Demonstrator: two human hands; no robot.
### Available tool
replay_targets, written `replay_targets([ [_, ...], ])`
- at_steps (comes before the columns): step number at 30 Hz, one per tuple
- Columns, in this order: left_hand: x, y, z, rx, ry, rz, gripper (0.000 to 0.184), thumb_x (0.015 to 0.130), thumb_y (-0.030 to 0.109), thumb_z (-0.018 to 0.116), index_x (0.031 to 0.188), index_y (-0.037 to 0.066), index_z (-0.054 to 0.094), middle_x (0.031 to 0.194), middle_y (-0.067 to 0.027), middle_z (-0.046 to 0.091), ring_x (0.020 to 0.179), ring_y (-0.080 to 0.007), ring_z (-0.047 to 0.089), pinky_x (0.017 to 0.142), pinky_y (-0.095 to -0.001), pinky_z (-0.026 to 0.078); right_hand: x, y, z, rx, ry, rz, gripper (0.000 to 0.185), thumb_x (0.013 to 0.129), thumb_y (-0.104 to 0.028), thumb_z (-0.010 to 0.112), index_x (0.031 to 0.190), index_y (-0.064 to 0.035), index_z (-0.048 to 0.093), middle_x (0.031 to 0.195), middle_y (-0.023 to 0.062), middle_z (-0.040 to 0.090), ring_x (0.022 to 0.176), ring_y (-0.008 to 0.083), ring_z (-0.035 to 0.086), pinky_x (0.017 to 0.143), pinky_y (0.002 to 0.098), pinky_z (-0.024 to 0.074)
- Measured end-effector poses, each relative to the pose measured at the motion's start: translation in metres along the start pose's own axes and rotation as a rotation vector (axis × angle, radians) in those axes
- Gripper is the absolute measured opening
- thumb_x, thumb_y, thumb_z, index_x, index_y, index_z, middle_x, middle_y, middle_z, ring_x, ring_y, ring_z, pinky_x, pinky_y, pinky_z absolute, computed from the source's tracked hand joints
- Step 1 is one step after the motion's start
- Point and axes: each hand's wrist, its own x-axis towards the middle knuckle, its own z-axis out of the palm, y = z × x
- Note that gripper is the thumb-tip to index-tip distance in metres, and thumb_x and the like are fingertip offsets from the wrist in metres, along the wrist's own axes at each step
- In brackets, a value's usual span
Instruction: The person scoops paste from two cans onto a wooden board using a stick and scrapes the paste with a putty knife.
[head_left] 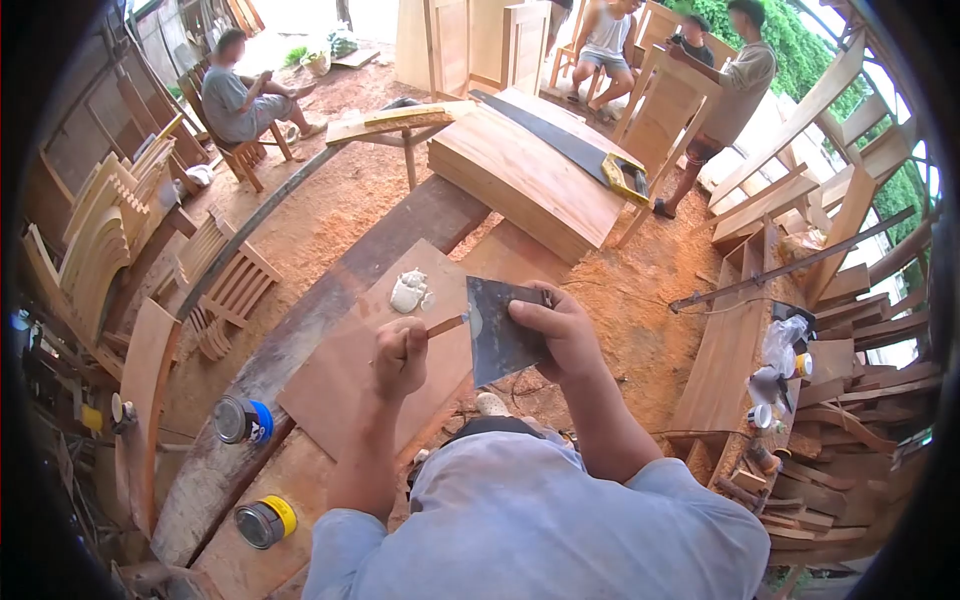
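My left hand (400, 357) is closed around a thin brown stick-like tool (446, 326), whose far end meets the left edge of a dark flat plate (503, 335). My right hand (558, 335) grips that plate from its right side, thumb on the face. A pale smear shows on the plate near the tool's tip. Beyond my left hand, a lump of white paste (408, 291) lies on a thin wooden board (345, 375). Whether the tool has a blade at its tip is too small to tell.
A blue-labelled can (242, 420) and a yellow-labelled can (266, 521) stand at left. Ahead, a handsaw (550, 140) rests on stacked wooden panels (515, 175). Several people sit or stand farther off. Wood pieces line the right side; sawdust (640, 340) covers the ground.
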Motion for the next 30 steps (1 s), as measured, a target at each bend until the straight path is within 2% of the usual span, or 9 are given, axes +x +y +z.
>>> replay_targets([
  [3,0.007,0.008,-0.004,0.020,-0.011,0.047,0.046,0.103,0.019,0.047,0.060,0.003,0.035,0.056,-0.0102,0.039,0.049,-0.0272,0.044,0.048,-0.0387,0.034,-0.001,0.000,0.000,-0.042,0.027,-0.011,0.020,0.087,-0.010,0.069,0.101,0.0015,0.060,0.085,0.0071,0.067,0.070,0.0140,0.066,0.065,0.0282,0.0555],
  [10,-0.004,0.002,-0.008,0.127,-0.090,0.126,0.041,0.100,0.016,0.050,0.063,0.002,0.043,0.058,-0.0120,0.044,0.049,-0.0294,0.046,0.048,-0.0388,0.036,0.004,0.015,0.000,-0.104,-0.012,-0.058,0.021,0.087,-0.008,0.068,0.104,0.0018,0.061,0.089,0.0075,0.067,0.074,0.0145,0.066,0.068,0.0285,0.0560],
  [12,-0.011,-0.007,-0.008,0.181,-0.064,-0.208,0.039,0.100,0.018,0.051,0.065,0.000,0.050,0.059,-0.0140,0.051,0.049,-0.0289,0.048,0.049,-0.0388,0.038,0.004,0.011,-0.004,0.067,0.002,-0.076,0.026,0.086,-0.009,0.068,0.108,-0.0004,0.059,0.093,0.0092,0.068,0.079,0.0174,0.068,0.072,0.0315,0.0573],
  [14,-0.022,-0.023,-0.029,0.113,0.016,-0.744,0.042,0.100,0.023,0.049,0.067,-0.002,0.054,0.059,-0.0129,0.054,0.050,-0.0249,0.050,0.051,-0.0383,0.039,0.011,0.010,-0.016,0.116,0.068,-0.170,0.029,0.086,-0.010,0.066,0.112,0.0009,0.059,0.097,0.0106,0.068,0.084,0.0183,0.068,0.077,0.0323,0.0572],
  [19,-0.128,-0.096,-0.090,0.240,0.255,-1.128,0.045,0.102,0.036,0.043,0.070,0.005,0.052,0.059,-0.0060,0.053,0.048,-0.0150,0.050,0.044,-0.0334,0.038,0.040,0.027,-0.058,-0.042,0.137,-0.164,0.030,0.090,-0.010,0.063,0.116,0.0039,0.060,0.101,0.0102,0.068,0.087,0.0164,0.067,0.081,0.0307,0.0550],
  [21,-0.148,-0.083,-0.096,0.136,0.329,-1.204,0.044,0.102,0.037,0.043,0.071,0.006,0.051,0.060,-0.0053,0.053,0.047,-0.0147,0.049,0.041,-0.0320,0.037,0.045,0.036,-0.063,-0.100,0.132,-0.096,0.031,0.091,-0.010,0.062,0.118,0.0037,0.059,0.103,0.0119,0.068,0.088,0.0188,0.068,0.082,0.0336,0.0562],
  [23,-0.159,-0.069,-0.089,-0.083,0.562,-1.411,0.042,0.101,0.039,0.043,0.074,0.008,0.047,0.061,-0.0040,0.051,0.044,-0.0145,0.048,0.039,-0.0293,0.037,0.041,0.045,-0.067,-0.140,0.156,-0.015,0.029,0.091,-0.011,0.064,0.116,0.0029,0.062,0.101,0.0084,0.069,0.089,0.0143,0.066,0.080,0.0283,0.0533],
  [27,-0.167,-0.072,-0.091,-0.208,0.693,-1.308,0.042,0.101,0.042,0.045,0.073,0.009,0.044,0.059,-0.0023,0.048,0.045,-0.0128,0.047,0.040,-0.0267,0.036,0.049,0.091,-0.099,-0.024,0.267,0.118,0.027,0.091,-0.007,0.061,0.115,0.0036,0.063,0.100,0.0084,0.070,0.086,0.0167,0.067,0.081,0.0306,0.0542],
  [30,-0.165,-0.084,-0.101,-0.193,0.665,-1.395,0.044,0.100,0.043,0.047,0.075,0.007,0.048,0.060,-0.0032,0.050,0.048,-0.0152,0.051,0.040,-0.0295,0.038,0.041,0.110,-0.107,0.011,0.299,0.155,0.025,0.089,-0.003,0.061,0.112,0.0039,0.064,0.098,0.0091,0.070,0.083,0.0180,0.068,0.080,0.0325,0.0553],
])
